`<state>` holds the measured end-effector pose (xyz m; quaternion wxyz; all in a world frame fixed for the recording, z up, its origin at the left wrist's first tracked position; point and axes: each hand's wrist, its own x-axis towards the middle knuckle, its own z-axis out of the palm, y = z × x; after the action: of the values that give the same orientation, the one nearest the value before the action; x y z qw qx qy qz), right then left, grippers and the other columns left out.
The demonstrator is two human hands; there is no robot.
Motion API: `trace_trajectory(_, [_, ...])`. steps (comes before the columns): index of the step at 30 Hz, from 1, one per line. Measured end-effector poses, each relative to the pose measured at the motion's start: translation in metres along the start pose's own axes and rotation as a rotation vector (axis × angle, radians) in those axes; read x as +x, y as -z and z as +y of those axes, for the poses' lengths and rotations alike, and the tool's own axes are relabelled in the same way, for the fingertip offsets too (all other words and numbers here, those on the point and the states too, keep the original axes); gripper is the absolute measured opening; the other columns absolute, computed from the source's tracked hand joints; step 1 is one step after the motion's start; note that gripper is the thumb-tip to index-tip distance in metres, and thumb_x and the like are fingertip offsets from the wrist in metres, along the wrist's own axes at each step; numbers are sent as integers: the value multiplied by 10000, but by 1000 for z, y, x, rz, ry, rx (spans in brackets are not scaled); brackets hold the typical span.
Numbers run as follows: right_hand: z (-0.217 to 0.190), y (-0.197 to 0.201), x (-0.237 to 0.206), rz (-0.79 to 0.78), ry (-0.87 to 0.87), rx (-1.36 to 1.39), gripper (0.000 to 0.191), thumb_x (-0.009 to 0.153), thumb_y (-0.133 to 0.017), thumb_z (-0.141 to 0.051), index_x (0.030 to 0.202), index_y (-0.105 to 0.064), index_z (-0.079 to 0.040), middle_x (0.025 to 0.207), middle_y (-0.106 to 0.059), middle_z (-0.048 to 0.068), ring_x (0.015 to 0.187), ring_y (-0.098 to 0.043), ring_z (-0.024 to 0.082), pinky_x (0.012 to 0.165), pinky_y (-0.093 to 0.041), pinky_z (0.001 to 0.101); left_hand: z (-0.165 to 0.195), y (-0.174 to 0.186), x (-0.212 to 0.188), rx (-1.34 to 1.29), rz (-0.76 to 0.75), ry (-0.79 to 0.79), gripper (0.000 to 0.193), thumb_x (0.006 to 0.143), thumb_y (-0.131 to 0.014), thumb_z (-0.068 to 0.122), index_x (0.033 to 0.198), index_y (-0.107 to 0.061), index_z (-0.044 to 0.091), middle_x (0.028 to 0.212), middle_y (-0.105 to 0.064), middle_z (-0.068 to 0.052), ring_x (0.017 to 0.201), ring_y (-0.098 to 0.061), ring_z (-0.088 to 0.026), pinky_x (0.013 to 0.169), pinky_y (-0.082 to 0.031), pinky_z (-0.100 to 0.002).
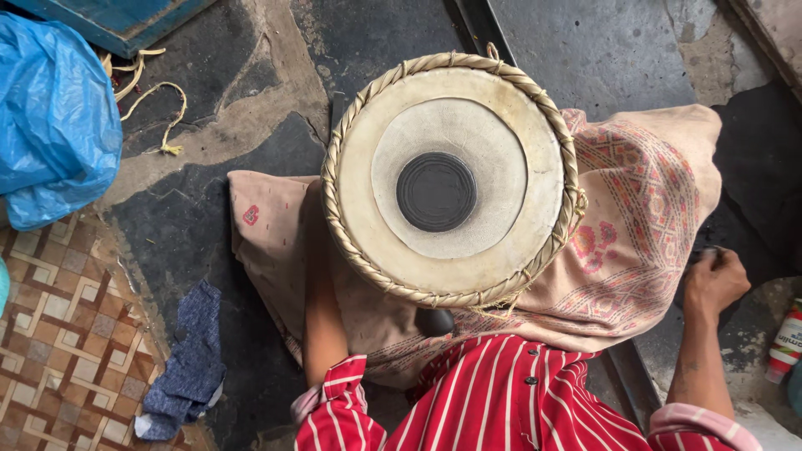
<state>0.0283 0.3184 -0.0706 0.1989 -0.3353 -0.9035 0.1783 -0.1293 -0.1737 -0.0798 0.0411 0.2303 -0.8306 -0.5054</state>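
One view only, worn on the head and directed straight down. The drum (449,178) is seen close from above, centred, with dark stone floor (209,225) around it.

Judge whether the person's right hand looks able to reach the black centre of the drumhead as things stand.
Probably yes. The right hand rests on the floor beside the drum, nothing covers the black centre, and the patterned cloth between lies flat.

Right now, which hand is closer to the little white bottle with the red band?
The right hand. It rests closed on the dark floor just left of the small white bottle with the red band. The left hand is hidden under the round drum, far off.
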Motion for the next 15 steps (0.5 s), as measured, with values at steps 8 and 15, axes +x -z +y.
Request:
trace_trajectory(8, [-56,19,-8,245,343,357,356,1164,-403,22,1517,-432,58,1580,-447,259,1491,-454,399,1261,-375,486,39,12,61,403,195,-258,231,1011,-606,250,1001,-694,36,924,-709,-133,803,-657,-294,683,-497,-427])
trace_trajectory(15, [-173,28,-69,-476,880,54,552,1033,-362,-487,1569,-445,-385,1712,-15,239,1557,121,464,1251,75,635,130,-16,72,49,-372,-631,367,1070,-604,390,1211,-698,64,1065,-767,-141,923,-737,-237,796,-570,-365])
